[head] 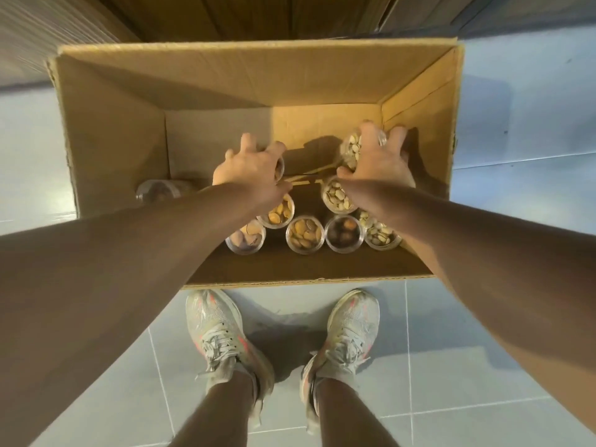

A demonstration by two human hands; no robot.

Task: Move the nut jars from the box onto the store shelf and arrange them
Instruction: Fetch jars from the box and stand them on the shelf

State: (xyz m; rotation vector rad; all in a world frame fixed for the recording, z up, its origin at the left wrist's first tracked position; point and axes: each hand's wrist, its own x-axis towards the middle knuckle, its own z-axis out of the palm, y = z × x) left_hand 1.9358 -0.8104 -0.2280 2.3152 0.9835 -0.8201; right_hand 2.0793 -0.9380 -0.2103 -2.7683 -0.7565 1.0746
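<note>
An open cardboard box (106,130) stands on the floor with several clear nut jars inside. My left hand (250,167) curls over a jar (280,169) near the box's middle, mostly hiding it. My right hand (379,158) grips a pistachio jar (351,150) at the right side. Below the hands stand a pistachio jar (337,196), an almond jar (279,212), another almond jar (304,235), a dark nut jar (344,235), a jar of brown nuts (246,240) and a further pistachio jar (380,235). One jar (158,188) lies on its side at the left.
My two feet in pale sneakers (219,333) stand on the grey tiled floor (483,366) just in front of the box. A wooden unit (242,14) rises behind the box's far wall. The far half of the box bottom (219,137) shows bare cardboard.
</note>
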